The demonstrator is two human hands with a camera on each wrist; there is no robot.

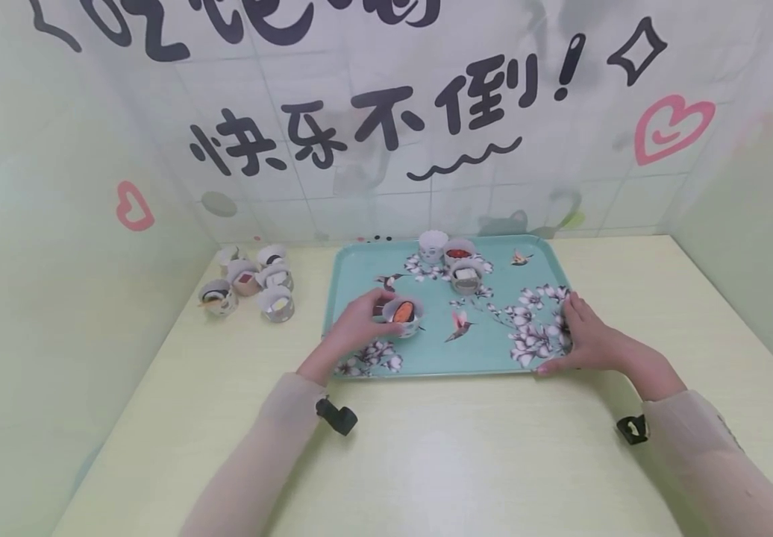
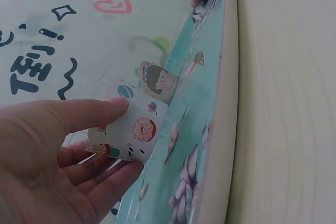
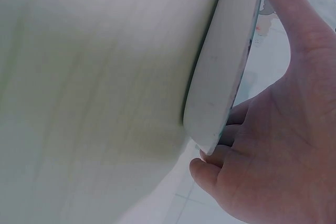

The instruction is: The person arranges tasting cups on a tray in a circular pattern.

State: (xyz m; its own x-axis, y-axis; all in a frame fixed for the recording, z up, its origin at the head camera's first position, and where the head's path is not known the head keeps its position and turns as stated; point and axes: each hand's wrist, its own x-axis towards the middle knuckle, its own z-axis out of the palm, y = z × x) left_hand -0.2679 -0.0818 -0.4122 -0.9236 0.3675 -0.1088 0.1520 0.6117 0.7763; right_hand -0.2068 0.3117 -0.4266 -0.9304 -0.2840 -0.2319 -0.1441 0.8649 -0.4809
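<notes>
Left grip is pinching a paper cup near mid-frame.
The cup, carrying an orange piece, is sitting between thumb and fingers, toward the right of that grip in the head view, over the left half of the tray. Right grip is resting spread against the tray's lower-right corner, clasping nothing; three other cups are standing above and right.

Pale beige sleeves, black wrist devices
</notes>
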